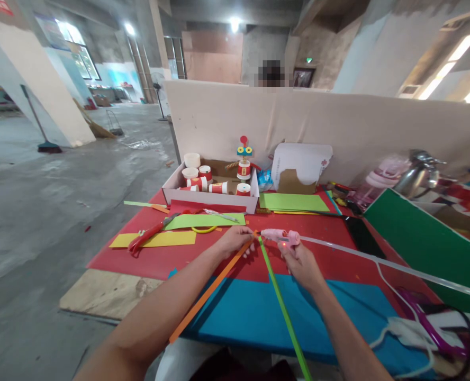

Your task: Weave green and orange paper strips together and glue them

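Observation:
My left hand (237,239) pinches the crossed ends of an orange paper strip (209,293) and a green paper strip (278,296). Both strips hang down toward me, the orange one along my left forearm. In my right hand (301,264) is a pink hot glue gun (279,236) with a small red light on it. Its nozzle points left and is right at the spot where the strips meet; whether it touches them I cannot tell. A long clear glue stick (350,250) runs out of the gun's back to the right.
Red-handled scissors (150,237) lie on yellow and green paper at the left. Behind stands a box (210,199) of paper cups with a cup figure (243,159). A black phone (362,236), green board (437,243) and white cord (394,288) are at the right.

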`<state>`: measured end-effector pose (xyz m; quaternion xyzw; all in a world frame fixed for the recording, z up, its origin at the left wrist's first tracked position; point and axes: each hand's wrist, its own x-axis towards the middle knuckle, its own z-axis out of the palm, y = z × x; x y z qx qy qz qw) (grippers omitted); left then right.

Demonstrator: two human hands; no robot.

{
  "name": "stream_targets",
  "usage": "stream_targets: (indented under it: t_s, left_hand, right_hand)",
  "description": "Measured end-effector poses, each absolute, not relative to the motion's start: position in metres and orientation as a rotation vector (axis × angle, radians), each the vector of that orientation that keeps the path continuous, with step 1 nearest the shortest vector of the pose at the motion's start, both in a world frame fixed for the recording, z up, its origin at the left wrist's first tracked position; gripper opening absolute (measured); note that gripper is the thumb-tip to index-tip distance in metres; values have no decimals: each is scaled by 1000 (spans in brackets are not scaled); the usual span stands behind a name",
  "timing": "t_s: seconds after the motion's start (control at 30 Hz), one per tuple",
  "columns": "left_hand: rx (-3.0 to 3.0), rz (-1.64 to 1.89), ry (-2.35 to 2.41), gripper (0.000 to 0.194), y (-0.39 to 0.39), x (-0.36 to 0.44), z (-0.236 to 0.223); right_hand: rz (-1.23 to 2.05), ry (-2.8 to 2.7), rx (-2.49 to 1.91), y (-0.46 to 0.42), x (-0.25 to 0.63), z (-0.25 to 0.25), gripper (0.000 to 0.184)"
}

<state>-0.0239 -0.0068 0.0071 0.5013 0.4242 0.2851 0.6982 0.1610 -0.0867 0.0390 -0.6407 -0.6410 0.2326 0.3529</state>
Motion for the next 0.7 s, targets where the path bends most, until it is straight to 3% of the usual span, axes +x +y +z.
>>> stream_targets:
  t_s: [0.7]
  left_hand:
    - [1099, 609, 974, 11, -10, -24, 20]
  right_hand:
    - [563, -1674, -1716, -84, 164, 35, 43]
